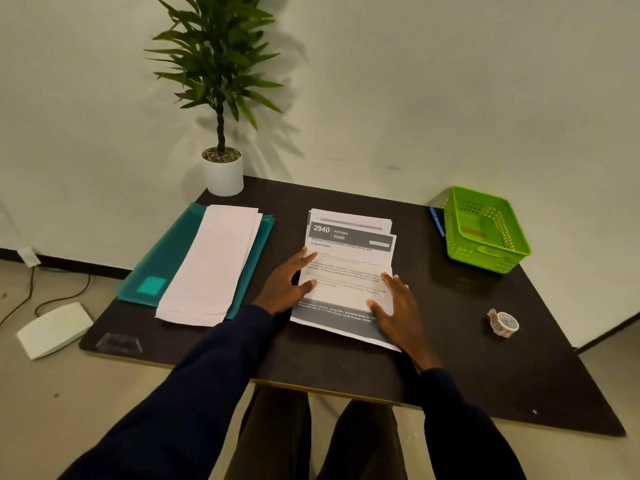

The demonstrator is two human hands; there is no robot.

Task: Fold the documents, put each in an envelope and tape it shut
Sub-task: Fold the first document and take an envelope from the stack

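Both hands flat on doc stack [349, 268] mid-table: left hand [289, 284] on left edge, right hand [398, 306] lower right. Envelopes [211, 265] on teal folder [166, 261] left; tape roll [504, 323], green basket [485, 230] right.

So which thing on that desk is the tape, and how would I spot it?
Start at the dark table and look to its right side, nearer the person than the green basket. The roll of tape lies there alone on bare tabletop, right of the printed documents. It is the only small round thing, pale and patterned, with a loose end sticking up.
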